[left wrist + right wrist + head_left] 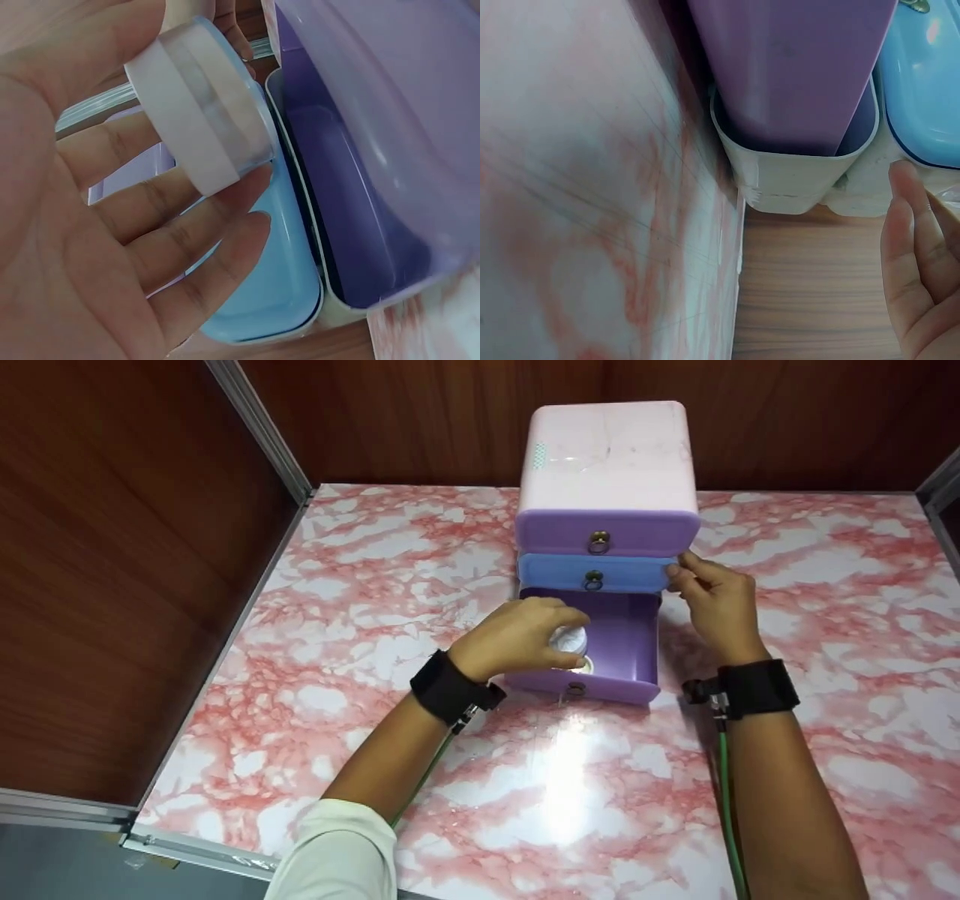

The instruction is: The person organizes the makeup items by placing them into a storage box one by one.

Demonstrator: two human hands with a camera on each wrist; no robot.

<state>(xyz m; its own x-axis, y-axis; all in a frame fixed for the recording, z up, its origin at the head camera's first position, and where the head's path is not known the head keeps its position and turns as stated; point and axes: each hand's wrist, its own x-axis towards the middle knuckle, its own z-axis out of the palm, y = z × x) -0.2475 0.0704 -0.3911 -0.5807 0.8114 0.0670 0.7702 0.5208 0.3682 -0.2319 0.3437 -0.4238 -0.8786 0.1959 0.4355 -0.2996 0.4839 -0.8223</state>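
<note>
A small round clear jar with a white lid (180, 120) is pinched between the thumb and fingers of my left hand (521, 637), over the pulled-out bottom purple drawer (626, 637). Near the thumb a pale round edge shows; whether it belongs to the jar I cannot tell. My right hand (720, 596) has its fingertips against the right side of the drawer cabinet (611, 457), beside the closed blue middle drawer (555, 571). In the right wrist view its fingers (904, 255) look fairly straight. Above the blue drawer is a closed purple top drawer (555, 532).
The cabinet stands on a red-and-white marbled table (360, 660), close to a dark wooden back panel (405, 420). Another wooden panel (112, 547) borders the left side. Ring pulls (598, 542) hang from the drawer fronts.
</note>
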